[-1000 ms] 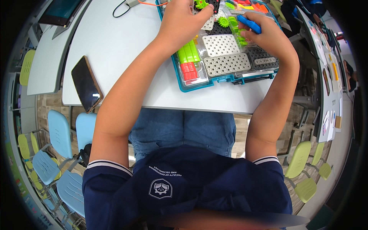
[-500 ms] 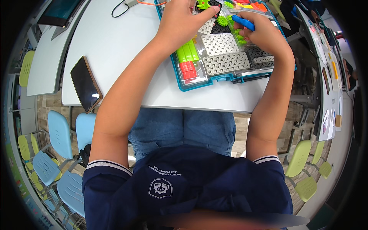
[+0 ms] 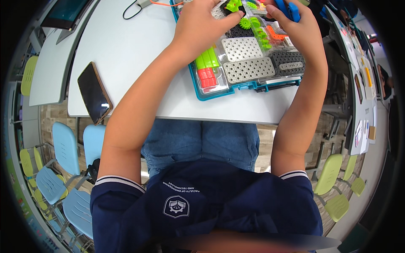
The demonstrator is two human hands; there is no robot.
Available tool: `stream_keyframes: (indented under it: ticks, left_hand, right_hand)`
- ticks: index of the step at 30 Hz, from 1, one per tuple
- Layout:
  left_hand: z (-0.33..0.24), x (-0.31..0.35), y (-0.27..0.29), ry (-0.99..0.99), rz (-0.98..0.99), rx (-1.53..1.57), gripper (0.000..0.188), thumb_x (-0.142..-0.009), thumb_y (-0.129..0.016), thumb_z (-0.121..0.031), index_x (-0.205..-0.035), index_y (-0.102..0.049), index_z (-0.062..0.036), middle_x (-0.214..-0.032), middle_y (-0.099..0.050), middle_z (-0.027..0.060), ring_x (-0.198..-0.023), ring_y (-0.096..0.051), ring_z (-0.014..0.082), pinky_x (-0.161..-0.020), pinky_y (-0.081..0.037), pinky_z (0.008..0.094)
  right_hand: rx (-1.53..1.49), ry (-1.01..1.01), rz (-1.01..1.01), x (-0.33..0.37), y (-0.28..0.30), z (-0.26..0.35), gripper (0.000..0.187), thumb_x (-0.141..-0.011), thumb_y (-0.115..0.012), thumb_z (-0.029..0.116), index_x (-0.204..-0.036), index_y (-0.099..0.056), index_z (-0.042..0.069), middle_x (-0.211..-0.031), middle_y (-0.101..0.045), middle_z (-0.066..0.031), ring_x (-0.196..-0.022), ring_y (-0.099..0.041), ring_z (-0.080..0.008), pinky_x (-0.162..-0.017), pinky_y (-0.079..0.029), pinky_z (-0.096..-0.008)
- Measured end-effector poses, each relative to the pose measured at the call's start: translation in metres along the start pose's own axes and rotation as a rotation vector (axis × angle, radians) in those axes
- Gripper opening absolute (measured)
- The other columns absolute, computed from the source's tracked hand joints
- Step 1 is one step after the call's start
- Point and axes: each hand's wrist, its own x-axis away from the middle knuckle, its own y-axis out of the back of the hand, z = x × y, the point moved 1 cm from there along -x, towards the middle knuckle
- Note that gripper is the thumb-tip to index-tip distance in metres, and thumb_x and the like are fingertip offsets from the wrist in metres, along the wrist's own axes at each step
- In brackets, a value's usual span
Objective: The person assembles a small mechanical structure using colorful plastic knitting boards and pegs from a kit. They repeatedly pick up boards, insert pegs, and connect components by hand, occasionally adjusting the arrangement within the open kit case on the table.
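The white tabletop is looking smooth and faintly glossy; the smartphone on the left is reflecting light off a glassy dark screen; farther right, the perforated white plate and perforated grey plate are showing matt plastic; the red blocks and teal case are shining as smooth plastic, the blue tool handles likewise appearing plastic; nearer, denim trousers are creasing roughly, and the navy shirt is draping as matt cloth.
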Motion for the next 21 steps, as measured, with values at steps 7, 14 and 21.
stream_keyframes:
  ticks: [7, 14, 21]
  left_hand:
    - [-0.001, 0.003, -0.002, -0.031, -0.079, -0.090, 0.028, -0.089, -0.072, -0.010, -0.114, -0.069, 0.0018, -0.094, -0.075, 0.0186, -0.084, -0.073, 0.0274, -0.077, -0.055, 0.0354]
    - [0.000, 0.002, 0.000, -0.069, -0.069, -0.082, 0.028, -0.089, -0.073, -0.011, -0.113, -0.068, 0.0026, -0.095, -0.074, 0.0201, -0.084, -0.073, 0.0297, -0.078, -0.054, 0.0370]
    - [0.001, 0.002, 0.000, -0.062, -0.084, -0.062, 0.029, -0.090, -0.073, -0.012, -0.112, -0.068, 0.0050, -0.096, -0.075, 0.0197, -0.085, -0.073, 0.0272, -0.079, -0.055, 0.0362]
  right_hand:
    - [0.358, 0.006, 0.107, -0.002, 0.002, -0.017, 0.028, -0.079, -0.072, -0.001, -0.107, -0.068, -0.003, -0.098, -0.072, -0.0184, -0.090, -0.067, -0.0337, -0.083, -0.052, -0.0392]
    - [0.400, 0.236, 0.291, -0.009, -0.017, -0.068, 0.043, -0.082, -0.066, -0.008, -0.124, -0.065, 0.004, -0.102, -0.074, -0.0144, -0.091, -0.070, -0.0265, -0.074, -0.055, -0.0367]
    - [0.317, 0.183, 0.321, -0.008, -0.015, -0.077, 0.053, -0.076, -0.063, -0.012, -0.126, -0.065, 0.007, -0.104, -0.072, -0.0191, -0.092, -0.067, -0.0347, -0.078, -0.053, -0.0400]
